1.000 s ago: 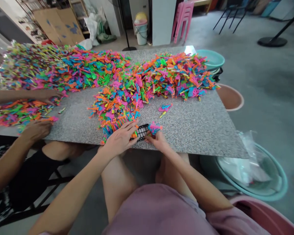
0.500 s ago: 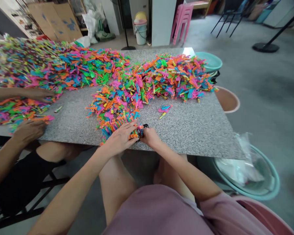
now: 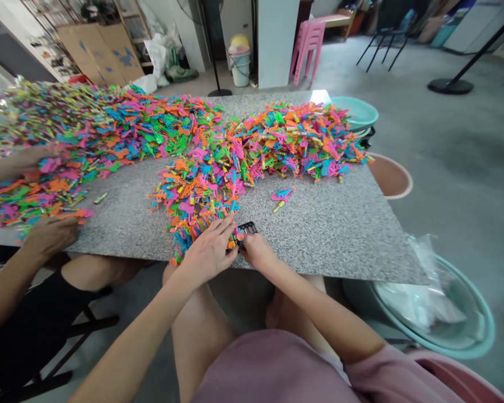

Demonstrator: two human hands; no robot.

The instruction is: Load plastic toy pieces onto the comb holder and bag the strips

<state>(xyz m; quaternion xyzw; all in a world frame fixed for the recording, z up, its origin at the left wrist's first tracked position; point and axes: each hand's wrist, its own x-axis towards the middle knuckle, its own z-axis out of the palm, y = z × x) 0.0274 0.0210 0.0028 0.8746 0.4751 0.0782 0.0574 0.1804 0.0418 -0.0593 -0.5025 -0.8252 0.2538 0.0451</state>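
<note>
A black rack (image 3: pixel 247 226) lay on the counter (image 3: pixel 340 224), a row of plastic toys (image 3: pixel 183 239) at its nine o'clock. The left hand (image 3: pixel 210 243) stretched over them, thumb apart; the right hand (image 3: pixel 257 249) curled at five o'clock, its grip hidden. The toys looked light, stiff, slippery, best pinched mid-body

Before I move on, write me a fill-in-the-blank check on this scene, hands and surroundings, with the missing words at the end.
1. The grid at the right hand is ____ in colour.
2. In the picture, the exposed end of the grid lies to the ____ of the left hand.
3. The stools stacked beyond the tabletop are coloured ____.
4. A co-worker's lower hand shows on the picture's ____ side.

Missing words: black; right; pink; left.
</note>
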